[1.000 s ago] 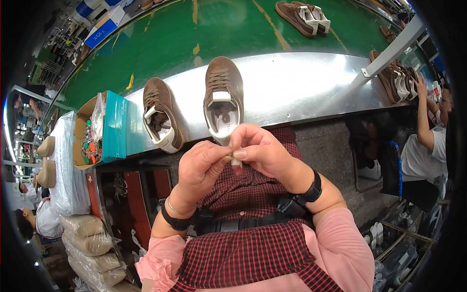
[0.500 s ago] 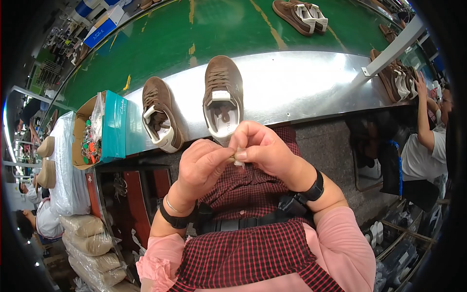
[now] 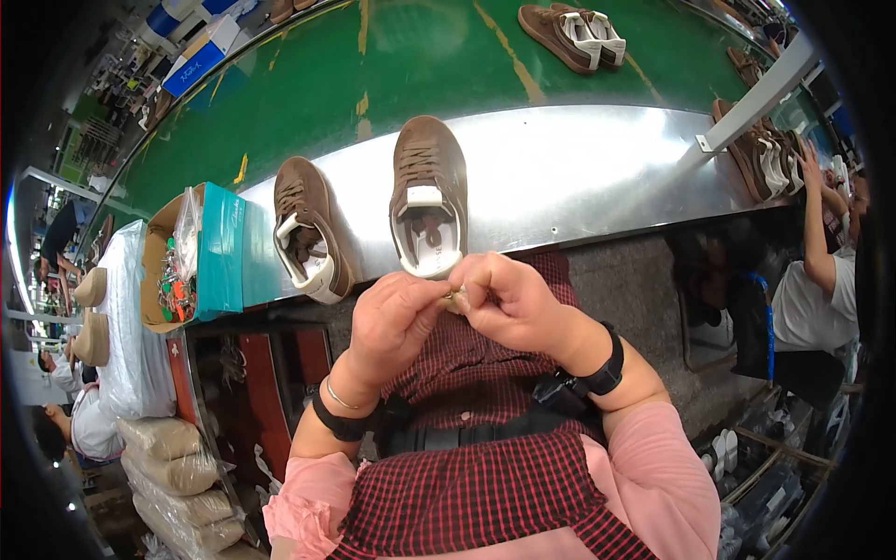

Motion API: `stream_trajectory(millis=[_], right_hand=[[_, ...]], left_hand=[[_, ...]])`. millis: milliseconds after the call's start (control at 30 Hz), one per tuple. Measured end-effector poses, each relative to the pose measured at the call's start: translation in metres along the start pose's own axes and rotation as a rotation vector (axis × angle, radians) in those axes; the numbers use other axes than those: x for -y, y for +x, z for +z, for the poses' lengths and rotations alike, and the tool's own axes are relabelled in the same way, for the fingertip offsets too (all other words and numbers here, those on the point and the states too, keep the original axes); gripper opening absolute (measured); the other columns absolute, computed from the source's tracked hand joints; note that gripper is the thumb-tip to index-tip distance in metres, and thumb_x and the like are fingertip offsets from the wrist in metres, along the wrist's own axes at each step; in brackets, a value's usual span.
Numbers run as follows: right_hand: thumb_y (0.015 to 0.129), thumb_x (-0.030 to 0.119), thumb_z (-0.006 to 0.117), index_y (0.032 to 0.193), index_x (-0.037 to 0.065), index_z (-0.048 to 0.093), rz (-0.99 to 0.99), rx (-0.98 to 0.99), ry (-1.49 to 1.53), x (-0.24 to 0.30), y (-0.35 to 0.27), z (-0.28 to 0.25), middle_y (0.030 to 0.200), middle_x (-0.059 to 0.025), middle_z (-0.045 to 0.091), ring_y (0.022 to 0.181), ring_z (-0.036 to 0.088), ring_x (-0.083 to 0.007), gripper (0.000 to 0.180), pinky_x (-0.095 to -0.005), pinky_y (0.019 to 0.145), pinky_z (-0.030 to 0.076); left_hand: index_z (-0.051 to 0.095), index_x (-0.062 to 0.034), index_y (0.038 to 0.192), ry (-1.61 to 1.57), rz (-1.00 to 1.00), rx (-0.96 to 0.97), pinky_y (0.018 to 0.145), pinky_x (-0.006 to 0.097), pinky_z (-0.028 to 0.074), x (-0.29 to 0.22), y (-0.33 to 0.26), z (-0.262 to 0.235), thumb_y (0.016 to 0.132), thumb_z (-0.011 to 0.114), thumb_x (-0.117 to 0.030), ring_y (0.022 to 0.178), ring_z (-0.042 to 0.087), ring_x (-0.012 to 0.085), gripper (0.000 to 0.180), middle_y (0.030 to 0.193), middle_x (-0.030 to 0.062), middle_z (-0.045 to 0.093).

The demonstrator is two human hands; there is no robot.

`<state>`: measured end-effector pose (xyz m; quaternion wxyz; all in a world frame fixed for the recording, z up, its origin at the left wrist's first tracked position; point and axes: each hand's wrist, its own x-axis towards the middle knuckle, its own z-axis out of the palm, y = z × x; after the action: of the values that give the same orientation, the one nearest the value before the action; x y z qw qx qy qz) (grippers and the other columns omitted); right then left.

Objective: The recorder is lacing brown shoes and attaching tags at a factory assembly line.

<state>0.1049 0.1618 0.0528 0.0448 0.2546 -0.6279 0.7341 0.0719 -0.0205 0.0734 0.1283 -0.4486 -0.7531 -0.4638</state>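
Note:
Fingertip to fingertip, my left hand (image 3: 397, 322) and my right hand (image 3: 511, 301) pinch a small pale crumpled piece (image 3: 457, 300) in front of my checked apron. Its kind is too small to make out, and the fingers cover most of it. Just beyond the hands, a brown lace-up sneaker (image 3: 429, 154) with a white lining and tongue label stands on the metal ledge, toe pointing away. To its left is a second brown sneaker (image 3: 322, 210), slightly turned. Neither hand clearly holds a shoe, though the right fingers overlap the nearer heel's edge in view.
A teal open box (image 3: 221, 252) with small colourful items stands at the left of the metal ledge (image 3: 551, 177). Behind runs a green belt (image 3: 308, 93) carrying another brown pair (image 3: 571, 39). A metal post (image 3: 761, 98) rises at right, near a co-worker's arm (image 3: 819, 224).
The right fingers have curled in more tightly around the small pale piece, and less of it shows. Both hands sit slightly lower in the picture, as do the shoes and box.

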Motion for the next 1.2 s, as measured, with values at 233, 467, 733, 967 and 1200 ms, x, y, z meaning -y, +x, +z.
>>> stream_trajectory(millis=[233, 467, 733, 967, 1200], right_hand=[[0.073, -0.008, 0.055, 0.085, 0.005, 0.043, -0.103, -0.049, -0.184, -0.016, 0.005, -0.019, 0.079, -0.0101, 0.053, 0.071, 0.054, -0.027, 0.021, -0.0345, 0.067, 0.045], [0.075, -0.005, 0.055, 0.089, 0.003, 0.047, -0.007, -0.051, -0.26, -0.043, 0.04, -0.072, 0.082, -0.0102, 0.055, 0.072, 0.055, -0.0251, 0.018, -0.0322, 0.069, 0.047], [0.074, -0.004, 0.052, 0.087, 0.003, 0.045, 0.172, 0.038, -0.29, -0.092, 0.084, -0.102, 0.078, -0.0097, 0.054, 0.072, 0.055, -0.0245, 0.017, -0.0336, 0.067, 0.047], [0.069, -0.006, 0.056, 0.084, 0.006, 0.044, 0.01, 0.189, -0.355, -0.089, 0.097, -0.104, 0.078, -0.0102, 0.054, 0.073, 0.053, -0.0312, 0.023, -0.0384, 0.066, 0.045], [0.068, -0.006, 0.057, 0.081, 0.006, 0.045, -0.032, 0.359, -0.322, -0.081, 0.113, -0.105, 0.077, -0.0086, 0.053, 0.073, 0.053, -0.031, 0.022, -0.04, 0.066, 0.044]], left_hand=[[0.062, -0.0018, 0.092, 0.036, -0.095, 0.062, 0.059, 0.033, 0.047, 0.013, 0.019, 0.006, 0.077, 0.069, -0.002, 0.065, 0.06, 0.0252, 0.016, 0.075, 0.009, 0.062], [0.063, -0.0009, 0.089, 0.3, -0.276, -0.032, 0.078, 0.033, 0.045, 0.053, 0.06, 0.001, 0.079, 0.064, 0.0, 0.085, 0.058, 0.0256, 0.01, 0.09, 0.0105, 0.062], [0.064, -0.0022, 0.088, 0.271, -0.442, 0.145, 0.087, 0.037, 0.043, 0.095, 0.074, 0.012, 0.074, 0.065, -0.001, 0.1, 0.053, 0.029, 0.014, 0.101, 0.0104, 0.06], [0.061, -0.0009, 0.082, 0.405, -0.487, 0.16, 0.084, 0.038, 0.044, 0.095, 0.081, 0.019, 0.064, 0.067, 0.001, 0.096, 0.054, 0.0305, 0.019, 0.097, 0.0103, 0.059], [0.061, -0.0036, 0.079, 0.367, -0.368, 0.058, 0.085, 0.04, 0.043, 0.109, 0.073, 0.022, 0.067, 0.066, -0.002, 0.098, 0.053, 0.0305, 0.013, 0.092, 0.007, 0.059]])
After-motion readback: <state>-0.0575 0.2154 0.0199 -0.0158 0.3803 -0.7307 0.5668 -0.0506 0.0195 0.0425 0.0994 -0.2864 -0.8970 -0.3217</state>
